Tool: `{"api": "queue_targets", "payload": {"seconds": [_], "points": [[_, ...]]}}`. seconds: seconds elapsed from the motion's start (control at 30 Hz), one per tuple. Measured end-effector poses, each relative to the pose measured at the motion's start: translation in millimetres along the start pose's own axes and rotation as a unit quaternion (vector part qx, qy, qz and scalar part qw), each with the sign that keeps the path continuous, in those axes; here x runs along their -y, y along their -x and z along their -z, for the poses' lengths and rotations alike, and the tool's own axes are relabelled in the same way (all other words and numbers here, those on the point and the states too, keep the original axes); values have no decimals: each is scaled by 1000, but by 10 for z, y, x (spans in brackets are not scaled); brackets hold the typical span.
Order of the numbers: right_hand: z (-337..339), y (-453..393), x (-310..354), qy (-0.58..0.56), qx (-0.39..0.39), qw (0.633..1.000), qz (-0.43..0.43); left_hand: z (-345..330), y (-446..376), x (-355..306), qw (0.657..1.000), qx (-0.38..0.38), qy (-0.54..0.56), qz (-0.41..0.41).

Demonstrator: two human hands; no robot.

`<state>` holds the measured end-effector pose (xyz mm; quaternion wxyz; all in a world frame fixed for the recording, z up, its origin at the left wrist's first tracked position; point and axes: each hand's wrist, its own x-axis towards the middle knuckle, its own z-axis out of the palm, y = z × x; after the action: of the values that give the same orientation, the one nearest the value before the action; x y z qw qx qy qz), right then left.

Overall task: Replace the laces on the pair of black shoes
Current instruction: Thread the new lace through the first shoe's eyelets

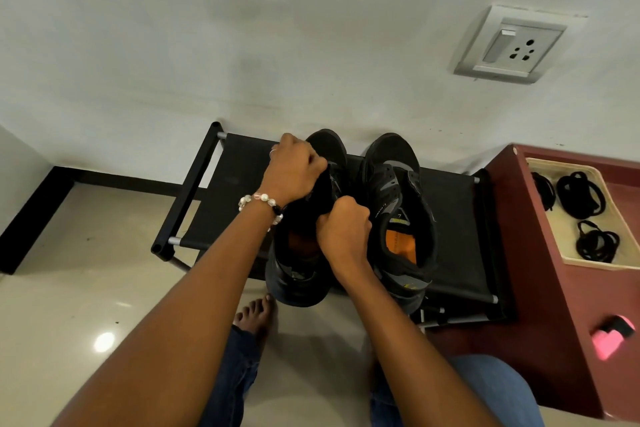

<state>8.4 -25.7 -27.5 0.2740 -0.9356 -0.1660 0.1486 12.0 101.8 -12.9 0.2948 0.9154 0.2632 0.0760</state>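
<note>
Two black shoes with orange insoles stand side by side on a low black rack [460,218], toes toward the wall. My left hand [294,170] and my right hand [343,232] both grip the left shoe [298,274] at its tongue and lacing area, fingers curled. The exact thing pinched is hidden under my fingers. The right shoe [401,204] stands untouched, and its eyelets show no lace. Several coiled black laces [581,196] lie in a beige tray [595,265] at the right.
The tray sits on a dark red cabinet [540,305] right of the rack, with a pink-and-black object [611,336] on it. A wall with a socket plate [512,45] rises behind. My bare foot [256,315] and jeans-clad legs are on the glossy floor below.
</note>
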Motion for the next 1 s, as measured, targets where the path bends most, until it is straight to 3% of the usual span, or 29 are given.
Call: {"api": "queue_targets", "payload": {"seconds": [0.07, 0.1, 0.17, 0.23, 0.3, 0.33, 0.37, 0.4, 0.5, 0.53, 0.6, 0.7, 1.0], "points": [[-6, 1, 7, -4, -1, 1000, -3, 75, -6, 7, 985, -37, 163, 45], [-10, 1, 9, -6, -1, 1000, -6, 122, 5, -3, 958, -53, 271, 81], [-17, -1, 6, -11, 0, 1000, -11, 254, 50, -26, 875, -85, 460, 129], [-21, -2, 7, -15, -3, 1000, -15, 425, 94, -64, 763, -111, 626, 117], [-25, -5, 9, -16, -4, 1000, -16, 596, 117, -90, 645, -126, 749, 84], [-24, -6, 10, -15, -5, 1000, -16, 644, 126, -87, 619, -130, 770, 83], [-21, -7, 11, -13, -5, 1000, -15, 659, 134, -76, 628, -133, 761, 93], [-19, -9, 10, -11, -6, 1000, -15, 642, 146, -57, 673, -134, 719, 108], [-20, -10, 12, -7, -5, 1000, -15, 457, 151, 2, 878, -107, 454, 107], [-19, -8, 17, -5, -4, 1000, -15, 370, 139, 22, 924, -96, 359, 89], [-16, -5, 20, -2, -3, 1000, -10, 201, 95, 65, 982, -77, 170, 41], [-3, -6, 7, 1, 2, 1000, -5, 43, 75, 27, 998, -41, -34, 15], [-30, -19, -13, -3, -4, 1000, 2, -89, 68, -68, 990, -51, -129, 5]]}}
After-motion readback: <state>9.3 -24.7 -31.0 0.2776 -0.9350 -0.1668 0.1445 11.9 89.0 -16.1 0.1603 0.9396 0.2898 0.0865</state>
